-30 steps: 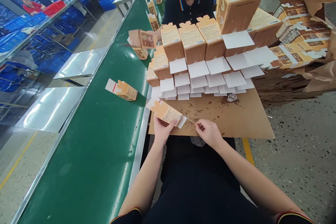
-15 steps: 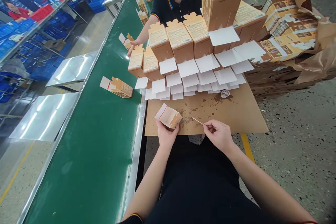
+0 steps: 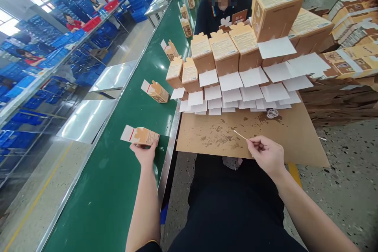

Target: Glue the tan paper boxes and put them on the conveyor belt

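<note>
Over the green belt (image 3: 97, 189), my left hand (image 3: 145, 152) holds a small brown box (image 3: 144, 135) by its near side; the box has an open white flap with a red stripe. My right hand (image 3: 265, 152) pinches a thin cotton swab (image 3: 240, 134), its tip pointing up and left above the stained cardboard sheet (image 3: 298, 141). Another box (image 3: 156, 91) with a raised flap stands on the belt beyond my left hand. Stacked brown boxes (image 3: 223, 53) with white flaps (image 3: 232, 81) hanging toward me fill the far part of the cardboard.
A small clear round dish (image 3: 272, 113) sits near the stack. Across from me, a person (image 3: 221, 8) holds a brown carton piece. Bundled flat cartons (image 3: 351, 59) lie at the right. The belt's metal edge (image 3: 169, 157) runs beside the cardboard.
My left hand has moved left with its box, from above the cardboard to the belt. The view has shifted left. The other person's hand has left the belt.
</note>
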The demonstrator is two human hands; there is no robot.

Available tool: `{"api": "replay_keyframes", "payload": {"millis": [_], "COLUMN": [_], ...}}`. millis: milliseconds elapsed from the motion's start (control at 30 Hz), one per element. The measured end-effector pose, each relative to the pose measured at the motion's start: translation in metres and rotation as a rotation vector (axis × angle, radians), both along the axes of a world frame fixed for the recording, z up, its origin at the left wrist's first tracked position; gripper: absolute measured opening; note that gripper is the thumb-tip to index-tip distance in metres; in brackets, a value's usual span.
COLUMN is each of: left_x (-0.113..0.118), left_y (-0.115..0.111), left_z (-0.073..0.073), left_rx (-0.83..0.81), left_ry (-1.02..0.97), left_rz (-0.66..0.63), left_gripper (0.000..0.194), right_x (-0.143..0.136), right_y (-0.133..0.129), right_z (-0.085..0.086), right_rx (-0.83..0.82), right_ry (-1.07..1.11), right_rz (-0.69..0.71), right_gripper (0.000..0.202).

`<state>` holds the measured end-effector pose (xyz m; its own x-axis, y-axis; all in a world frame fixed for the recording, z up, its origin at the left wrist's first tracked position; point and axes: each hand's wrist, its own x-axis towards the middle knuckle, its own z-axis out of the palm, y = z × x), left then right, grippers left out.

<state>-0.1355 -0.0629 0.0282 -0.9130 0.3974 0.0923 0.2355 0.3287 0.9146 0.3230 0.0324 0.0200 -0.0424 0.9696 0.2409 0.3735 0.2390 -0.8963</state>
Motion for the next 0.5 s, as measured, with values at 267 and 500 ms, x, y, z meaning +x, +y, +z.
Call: {"api": "replay_keyframes", "payload": {"millis": [267, 500], "left_x": [0.033, 0.042], "left_y": [-0.020, 0.160], "left_z": [0.047, 0.130], "left_rx": [0.249, 0.382], "left_ry": [0.433, 0.015], "left_rz": [0.126, -0.406], "left_gripper": [0.084, 0.039], "right_x": [0.024, 0.030], "right_y": [0.006, 0.013], "right_z": [0.000, 0.012], "right_rx": [-0.012, 0.000], "right_ry": [-0.067, -0.055], "right_rz": [-0.111, -0.125], "right_gripper": [0.038, 0.045]}}
